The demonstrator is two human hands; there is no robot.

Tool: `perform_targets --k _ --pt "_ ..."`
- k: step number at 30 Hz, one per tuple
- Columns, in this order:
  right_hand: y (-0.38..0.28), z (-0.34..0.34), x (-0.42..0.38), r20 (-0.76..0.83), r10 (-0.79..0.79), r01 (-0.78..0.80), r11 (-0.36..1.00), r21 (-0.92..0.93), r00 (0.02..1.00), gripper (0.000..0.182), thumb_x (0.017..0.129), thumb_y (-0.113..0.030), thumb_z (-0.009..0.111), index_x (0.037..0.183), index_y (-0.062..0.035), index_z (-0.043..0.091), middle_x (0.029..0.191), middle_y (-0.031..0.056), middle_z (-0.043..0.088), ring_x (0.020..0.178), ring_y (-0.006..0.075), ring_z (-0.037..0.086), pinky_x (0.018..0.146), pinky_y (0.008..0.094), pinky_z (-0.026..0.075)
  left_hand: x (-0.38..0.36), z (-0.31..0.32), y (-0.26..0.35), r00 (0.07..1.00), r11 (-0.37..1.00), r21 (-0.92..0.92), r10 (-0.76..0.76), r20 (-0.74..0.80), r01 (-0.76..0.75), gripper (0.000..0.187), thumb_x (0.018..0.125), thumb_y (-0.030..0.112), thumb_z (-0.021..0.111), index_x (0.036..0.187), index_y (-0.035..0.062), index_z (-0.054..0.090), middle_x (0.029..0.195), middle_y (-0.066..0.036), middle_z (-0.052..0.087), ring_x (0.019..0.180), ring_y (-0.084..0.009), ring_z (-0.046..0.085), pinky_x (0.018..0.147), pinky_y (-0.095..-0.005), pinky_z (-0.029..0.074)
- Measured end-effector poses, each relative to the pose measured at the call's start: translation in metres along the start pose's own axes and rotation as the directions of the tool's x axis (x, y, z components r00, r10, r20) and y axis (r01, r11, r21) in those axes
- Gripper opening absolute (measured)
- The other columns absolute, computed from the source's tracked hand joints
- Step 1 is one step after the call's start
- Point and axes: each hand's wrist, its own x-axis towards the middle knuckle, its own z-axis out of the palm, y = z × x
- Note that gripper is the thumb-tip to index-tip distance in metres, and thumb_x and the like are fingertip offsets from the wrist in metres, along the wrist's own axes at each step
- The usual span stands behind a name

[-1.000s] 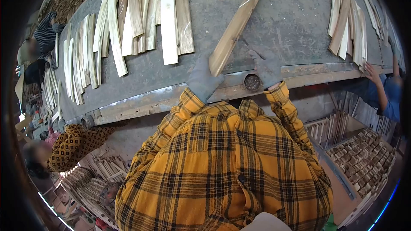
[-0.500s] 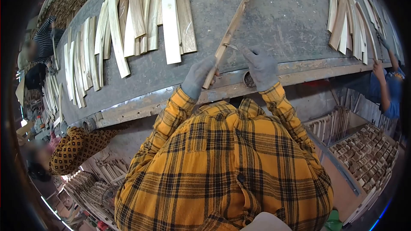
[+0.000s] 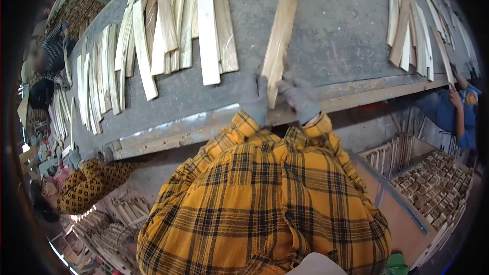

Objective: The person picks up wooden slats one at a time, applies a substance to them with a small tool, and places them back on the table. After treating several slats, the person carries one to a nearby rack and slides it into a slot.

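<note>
A wooden slat (image 3: 281, 30) with a white chalk mark points away from me over the table, its broad face up and its near end at the table edge. My left hand (image 3: 254, 99), in a grey glove, is closed on the slat's left side near that end. Close against the right side is my gloved right hand (image 3: 301, 101), fingers curled and blurred by motion. Whatever it holds is hidden. To the left, several pale and brown slats (image 3: 206, 30) lie side by side on the grey table (image 3: 326, 35).
More slats (image 3: 407, 30) lie at the right, near a person in blue (image 3: 461, 114). A person in patterned clothing (image 3: 94, 181) is at the left edge. Stacked wood blocks (image 3: 433, 188) stand below right. The table's front rail (image 3: 356, 97) runs before me.
The slat has turned from its narrow edge to its broad face. My hands came closer together at its near end. The thin tool seen in my right hand no longer shows. Another piece appears at the top.
</note>
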Motion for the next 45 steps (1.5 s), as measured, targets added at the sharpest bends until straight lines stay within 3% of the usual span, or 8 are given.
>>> perform_targets --k 9,18,24,27,31,35,40,45 --pt "0.002 -0.065 0.029 -0.056 -0.158 0.168 0.943 0.286 0.986 0.027 0.082 -0.01 0.067 0.106 0.0014 0.06 0.072 -0.0033 0.058 0.048 0.0009 0.039 0.043 0.0157 0.029 0.057 0.025 0.005 0.987 0.979 -0.143 0.155 0.044 -0.148 0.04 0.092 0.018 0.053 0.127 0.0002 0.042 0.086 -0.007 0.053 0.065 -0.0129 0.052 0.058 -0.0263 0.046" --pt "-0.017 -0.156 0.052 -0.193 -0.146 0.211 0.901 0.379 0.97 0.018 0.079 -0.005 0.066 0.097 -0.0011 0.064 0.069 -0.0028 0.056 0.043 0.0013 0.036 0.04 0.017 0.029 0.244 0.004 0.02 0.909 0.81 0.564 0.344 -0.237 -0.16 0.058 0.081 0.031 0.064 0.129 0.0065 0.043 0.112 -0.015 0.053 0.096 -0.0286 0.055 0.082 -0.039 0.047" --pt "-0.02 -0.301 0.077 -0.406 -0.211 0.25 0.967 0.045 0.889 0.019 0.083 -0.008 0.064 0.101 -0.001 0.064 0.071 0.0021 0.059 0.049 0.0051 0.047 0.045 0.0187 0.038 0.35 0.011 0.034 0.934 0.715 0.695 0.192 -0.303 0.078 0.054 0.077 0.03 0.066 0.121 0.0044 0.047 0.118 -0.018 0.051 0.11 -0.0344 0.051 0.088 -0.0405 0.047" --pt "-0.019 -0.328 0.093 -0.628 -0.529 0.167 0.824 -0.541 0.571 0.026 0.087 -0.014 0.061 0.108 0.0017 0.062 0.087 0.0105 0.065 0.071 0.0148 0.061 0.065 0.0244 0.049 0.357 0.004 0.036 0.949 0.759 0.622 0.016 -0.315 0.194 0.065 0.07 0.032 0.076 0.12 0.0003 0.049 0.113 -0.02 0.057 0.105 -0.0349 0.057 0.087 -0.0376 0.049" --pt "-0.03 -0.272 0.072 -0.348 -0.733 0.231 0.561 -0.795 0.585 0.034 0.091 -0.022 0.055 0.118 -0.0013 0.059 0.104 0.0121 0.064 0.093 0.0214 0.06 0.083 0.0289 0.046 0.27 -0.015 0.022 0.986 0.94 0.299 -0.147 -0.075 0.163 0.068 0.065 0.026 0.077 0.121 0.0007 0.047 0.102 -0.02 0.062 0.088 -0.0329 0.063 0.073 -0.0374 0.055" --pt "-0.006 -0.15 0.067 -0.099 -0.71 0.653 0.687 -0.32 0.697 0.039 0.08 0.003 0.055 0.119 0.0003 0.059 0.099 0.0088 0.061 0.09 0.018 0.057 0.08 0.0253 0.045 0.174 -0.03 -0.028 0.972 0.972 0.063 -0.23 0.053 0.227 0.068 0.065 0.024 0.074 0.123 0.0027 0.045 0.098 -0.02 0.062 0.08 -0.0285 0.065 0.067 -0.037 0.055" --pt "0.011 -0.056 0.075 0.008 -0.536 0.508 0.805 0.307 0.844 0.036 0.077 0.006 0.053 0.112 0.0049 0.06 0.105 0.0098 0.06 0.085 0.0212 0.057 0.067 0.0273 0.046 0.076 -0.063 0.008 0.975 0.97 0.126 -0.216 0.043 0.209 0.068 0.066 0.026 0.071 0.124 0.0023 0.045 0.093 -0.02 0.064 0.075 -0.0269 0.066 0.065 -0.0361 0.054" --pt "-0.021 0.023 0.033 0.188 -0.849 0.745 0.302 -0.594 0.494 0.03 0.081 0.002 0.056 0.108 -0.0058 0.066 0.089 0.008 0.063 0.074 0.0221 0.058 0.063 0.0273 0.045 0.022 -0.084 0.008 0.983 0.97 0.2 -0.16 0.085 0.141 0.074 0.064 0.029 0.071 0.127 0.0029 0.044 0.098 -0.019 0.064 0.083 -0.028 0.066 0.074 -0.0359 0.053"
